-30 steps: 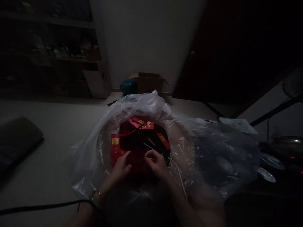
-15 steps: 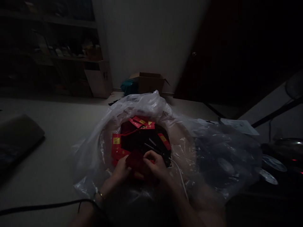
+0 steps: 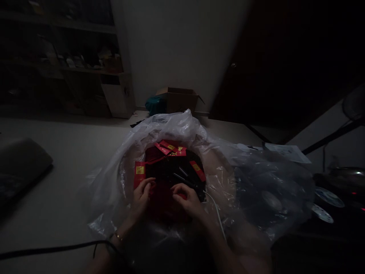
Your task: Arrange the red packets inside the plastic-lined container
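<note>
A dark red piece of cloth [image 3: 161,203] is spread between my two hands, low over the heap; its outline fades into the dark. My left hand [image 3: 142,194] pinches its left side with bent fingers. On the opposite side, my right hand [image 3: 186,198] has curled fingers closed on the cloth. Beyond them lie black items [image 3: 162,170] with red paper labels [image 3: 179,151] bearing gold print. One red label [image 3: 139,170] is just past my left hand, and another [image 3: 197,170] lies at the right. Two thin shiny sticks [image 3: 184,172] rest on the black heap.
Clear plastic sheeting [image 3: 182,121] surrounds the heap and spreads right. A white cord [image 3: 218,213] runs beside my right forearm, and a black cable [image 3: 57,249] crosses to my left wrist. A cardboard box [image 3: 182,99] and teal bag [image 3: 155,104] stand by the wall.
My left hand has moved left, away from the right hand, and the dark red cloth is drawn wider between them. The right hand stays nearly in place.
</note>
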A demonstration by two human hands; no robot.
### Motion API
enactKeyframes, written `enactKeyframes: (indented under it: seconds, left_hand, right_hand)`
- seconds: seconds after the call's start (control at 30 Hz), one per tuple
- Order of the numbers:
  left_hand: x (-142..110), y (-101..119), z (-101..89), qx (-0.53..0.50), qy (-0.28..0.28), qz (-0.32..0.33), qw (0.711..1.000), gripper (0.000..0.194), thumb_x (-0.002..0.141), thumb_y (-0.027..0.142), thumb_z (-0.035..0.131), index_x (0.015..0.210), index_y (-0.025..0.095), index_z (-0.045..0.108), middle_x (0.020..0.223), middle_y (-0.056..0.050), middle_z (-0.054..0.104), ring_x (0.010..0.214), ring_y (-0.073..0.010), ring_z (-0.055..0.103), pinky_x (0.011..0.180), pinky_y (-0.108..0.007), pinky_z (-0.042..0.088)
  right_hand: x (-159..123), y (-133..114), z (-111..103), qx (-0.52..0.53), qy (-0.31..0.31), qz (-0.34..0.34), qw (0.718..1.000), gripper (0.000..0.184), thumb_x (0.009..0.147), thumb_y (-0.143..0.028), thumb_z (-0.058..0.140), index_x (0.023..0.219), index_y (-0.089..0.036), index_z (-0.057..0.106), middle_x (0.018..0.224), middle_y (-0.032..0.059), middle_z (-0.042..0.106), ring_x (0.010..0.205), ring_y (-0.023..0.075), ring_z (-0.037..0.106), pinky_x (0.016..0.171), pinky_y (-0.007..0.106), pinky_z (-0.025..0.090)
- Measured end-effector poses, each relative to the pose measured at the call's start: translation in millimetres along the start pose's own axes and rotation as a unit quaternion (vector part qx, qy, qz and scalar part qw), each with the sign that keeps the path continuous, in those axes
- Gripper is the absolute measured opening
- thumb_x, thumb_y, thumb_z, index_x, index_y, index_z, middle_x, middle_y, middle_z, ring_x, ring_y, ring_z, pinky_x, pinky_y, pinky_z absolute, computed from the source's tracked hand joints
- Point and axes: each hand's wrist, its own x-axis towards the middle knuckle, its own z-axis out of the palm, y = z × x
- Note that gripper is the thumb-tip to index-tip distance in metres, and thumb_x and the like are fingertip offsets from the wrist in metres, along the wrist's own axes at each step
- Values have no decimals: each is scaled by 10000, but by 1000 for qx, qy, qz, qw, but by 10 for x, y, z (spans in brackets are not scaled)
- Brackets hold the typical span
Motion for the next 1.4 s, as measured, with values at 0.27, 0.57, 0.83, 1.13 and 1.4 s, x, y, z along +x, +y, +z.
enactKeyframes:
  seconds: [0.27,0.57,0.83,1.13,1.4]
  left_hand:
    - [-92,177,75,-24,-128,26,991,368,683,416,669,959,173,687,947,-64,722,892,-224,652,824,-339,518]
    - [-12,274,230,-86,-169,16,982,310,704,379,662,903,144,704,918,-65,737,851,-226,665,765,-315,531]
    - [35,198,300,-101,-156,29,982,296,722,345,645,935,152,717,939,-65,737,871,-229,666,796,-327,531]
    - [66,242,251,46,-160,138,976,228,778,321,588,880,184,739,793,-51,695,732,-167,628,660,-249,479]
    - [334,190,184,15,-263,31,964,349,771,377,560,973,145,726,848,-42,731,748,-200,636,644,-251,470]
  right_hand:
    - [13,34,54,86,45,38,995,151,717,-329,643,741,-193,581,738,8,610,715,160,593,679,270,485]
    - [63,-108,13,-201,81,-198,956,506,829,-163,513,1326,-255,478,1193,102,549,1090,218,531,950,394,455]
    - [101,-124,-20,-403,131,-357,832,373,902,-154,468,1254,-236,557,1214,111,562,1163,251,469,919,419,449]
    - [226,-290,-195,-360,33,-276,891,134,821,-147,571,697,-196,586,710,41,579,744,188,505,645,302,430]
    - [381,-171,-353,-75,58,32,995,197,769,-394,591,770,-198,573,567,-34,541,551,127,494,528,243,371]
